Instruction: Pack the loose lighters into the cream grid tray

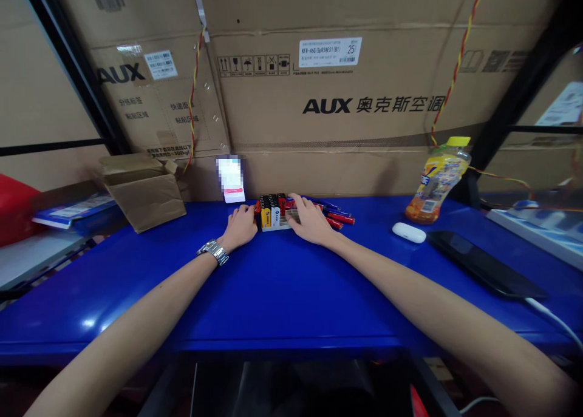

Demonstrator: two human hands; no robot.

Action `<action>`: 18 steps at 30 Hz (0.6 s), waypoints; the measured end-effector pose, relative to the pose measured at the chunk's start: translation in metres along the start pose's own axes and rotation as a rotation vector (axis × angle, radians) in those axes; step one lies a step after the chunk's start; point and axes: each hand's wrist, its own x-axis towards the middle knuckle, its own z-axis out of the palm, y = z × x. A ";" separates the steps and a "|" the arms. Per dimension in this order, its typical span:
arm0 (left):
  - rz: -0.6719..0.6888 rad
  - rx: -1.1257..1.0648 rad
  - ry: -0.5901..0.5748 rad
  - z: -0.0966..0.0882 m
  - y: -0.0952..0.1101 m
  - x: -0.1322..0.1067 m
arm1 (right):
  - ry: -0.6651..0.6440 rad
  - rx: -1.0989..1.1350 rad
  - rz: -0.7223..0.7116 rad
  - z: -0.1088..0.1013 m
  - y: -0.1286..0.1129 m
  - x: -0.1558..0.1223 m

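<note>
Tray: pale and low, it stands on the blue table point(291, 295) between your two hands, near the back edge; its front rim point(276, 228) shows.
Lighters: they stand upright in its left part, with a yellow lighter point(266, 218) and a white lighter point(276, 216) at the front.
Left hand: yours point(241, 227) is at the tray's left end, fingers curled; you cannot tell from here what it grips.
Right hand: yours point(312, 221) reaches over the tray's right part, thumb and fingers spread apart; whether it holds anything is hidden.
Sticks: loose red and blue sticks point(347, 220) lie just beyond your right hand.
Watch: silver watch point(214, 251) on your left wrist.
Right side: bottle point(437, 183), white case point(409, 232) and black phone point(483, 264).
Left side: small carton point(150, 198), flaps open.
Behind: large carton point(364, 144) marked AUX.
</note>
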 end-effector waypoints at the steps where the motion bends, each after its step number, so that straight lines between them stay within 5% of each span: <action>1: -0.001 -0.002 -0.002 0.000 0.000 0.000 | 0.001 0.007 0.008 0.000 0.001 0.000; 7: 0.005 0.014 -0.023 0.001 -0.001 0.001 | -0.156 0.035 -0.129 -0.003 0.008 -0.001; 18: -0.085 -0.047 -0.064 -0.006 -0.002 0.020 | -0.156 0.075 -0.118 -0.037 0.003 -0.043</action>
